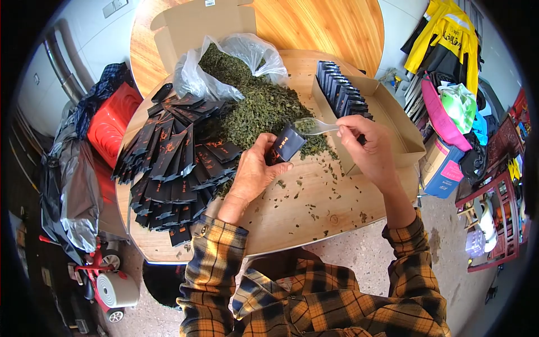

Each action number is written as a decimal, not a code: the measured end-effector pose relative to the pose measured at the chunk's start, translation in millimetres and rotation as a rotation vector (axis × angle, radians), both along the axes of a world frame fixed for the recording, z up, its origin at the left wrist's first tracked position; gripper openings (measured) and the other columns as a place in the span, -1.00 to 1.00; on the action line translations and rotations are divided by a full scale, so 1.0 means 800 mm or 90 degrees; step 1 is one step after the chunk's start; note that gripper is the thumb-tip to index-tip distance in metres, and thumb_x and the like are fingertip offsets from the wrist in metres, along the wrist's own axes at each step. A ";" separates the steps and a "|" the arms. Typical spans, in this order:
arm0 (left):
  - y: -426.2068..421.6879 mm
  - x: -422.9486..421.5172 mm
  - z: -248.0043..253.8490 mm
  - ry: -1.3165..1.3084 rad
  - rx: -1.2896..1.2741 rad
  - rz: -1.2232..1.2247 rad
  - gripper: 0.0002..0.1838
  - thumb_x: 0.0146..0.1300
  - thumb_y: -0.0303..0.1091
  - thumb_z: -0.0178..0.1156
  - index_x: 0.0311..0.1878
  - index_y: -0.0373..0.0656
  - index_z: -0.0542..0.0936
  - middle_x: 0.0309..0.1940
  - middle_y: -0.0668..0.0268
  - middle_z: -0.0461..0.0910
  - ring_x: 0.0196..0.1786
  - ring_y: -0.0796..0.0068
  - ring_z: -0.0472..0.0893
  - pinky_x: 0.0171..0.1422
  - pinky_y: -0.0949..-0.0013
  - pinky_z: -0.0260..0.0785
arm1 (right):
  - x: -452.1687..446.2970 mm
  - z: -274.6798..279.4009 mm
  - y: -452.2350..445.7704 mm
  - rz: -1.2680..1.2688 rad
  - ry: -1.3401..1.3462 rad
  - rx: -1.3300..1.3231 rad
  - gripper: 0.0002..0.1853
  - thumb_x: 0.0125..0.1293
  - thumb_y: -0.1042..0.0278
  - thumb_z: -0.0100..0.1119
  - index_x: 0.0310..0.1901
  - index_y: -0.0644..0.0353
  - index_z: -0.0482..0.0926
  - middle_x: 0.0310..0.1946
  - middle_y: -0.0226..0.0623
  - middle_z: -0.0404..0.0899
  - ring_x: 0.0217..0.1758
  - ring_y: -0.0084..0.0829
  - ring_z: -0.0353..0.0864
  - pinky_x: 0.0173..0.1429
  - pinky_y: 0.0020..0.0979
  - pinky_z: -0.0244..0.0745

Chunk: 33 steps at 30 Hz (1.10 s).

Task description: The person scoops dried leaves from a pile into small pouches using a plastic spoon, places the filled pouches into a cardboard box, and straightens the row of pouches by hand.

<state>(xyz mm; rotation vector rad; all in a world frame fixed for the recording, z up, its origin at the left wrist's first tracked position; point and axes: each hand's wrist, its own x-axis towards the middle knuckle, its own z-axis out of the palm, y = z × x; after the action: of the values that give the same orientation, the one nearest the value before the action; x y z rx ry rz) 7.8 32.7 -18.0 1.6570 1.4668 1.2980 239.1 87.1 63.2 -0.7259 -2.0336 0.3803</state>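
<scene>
In my left hand (254,171) is a small dark sachet (289,142), pinched between thumb and fingers and tilted to the right. A clear plastic spoon (321,127) is gripped by its handle in my right hand (368,147). The spoon's bowl, with dried leaves in it, is at the sachet's upper right edge; whether it reaches inside I cannot tell. Behind both hands spreads a heap of dried green tea leaves (261,109), spilling from a clear plastic bag (202,81). Left of my left hand lies a fanned pile of black sachets (177,160) with orange print.
A cardboard box (401,143) at the right holds a row of upright dark sachets (341,92). Loose leaves are scattered across the wooden table (281,224). An upright cardboard lid (196,31) is at the back. A red plastic stool (112,121) stands at the left.
</scene>
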 end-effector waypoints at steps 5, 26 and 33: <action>-0.001 0.000 0.001 0.029 0.015 0.012 -0.39 -0.03 -0.46 0.49 0.08 -0.25 0.40 -0.15 0.17 0.63 -0.13 0.50 0.60 -0.03 0.39 0.48 | -0.007 0.009 -0.001 -0.006 -0.111 0.210 -0.82 0.12 0.66 0.18 -0.22 0.25 0.59 -0.50 -0.27 0.51 -0.47 -0.44 0.53 -0.37 -0.45 0.39; 0.000 -0.005 0.012 -0.195 0.000 -0.003 -0.52 0.07 -0.42 0.45 -0.02 -0.22 0.38 -0.29 0.30 0.60 -0.20 0.58 0.59 -0.10 0.48 0.46 | 0.002 -0.024 -0.008 0.069 -0.242 -0.176 -0.85 0.28 0.47 0.14 -0.40 0.36 0.59 -0.69 -0.24 0.52 -0.65 -0.53 0.50 -0.49 -0.45 0.39; 0.001 -0.007 0.009 -0.187 -0.009 0.005 -0.52 0.07 -0.40 0.46 -0.03 -0.21 0.38 -0.29 0.31 0.60 -0.20 0.59 0.58 -0.09 0.48 0.46 | -0.021 -0.086 0.025 -0.022 -0.198 0.038 -0.85 0.26 0.47 0.17 -0.40 0.38 0.57 -0.63 -0.10 0.53 -0.61 -0.20 0.55 -0.45 -0.35 0.42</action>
<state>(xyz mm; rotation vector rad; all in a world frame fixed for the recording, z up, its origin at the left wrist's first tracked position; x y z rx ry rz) 2.2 33.3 -10.9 1.3826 1.3031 1.4607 222.2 107.5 -5.6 -0.8227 -2.3096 0.1944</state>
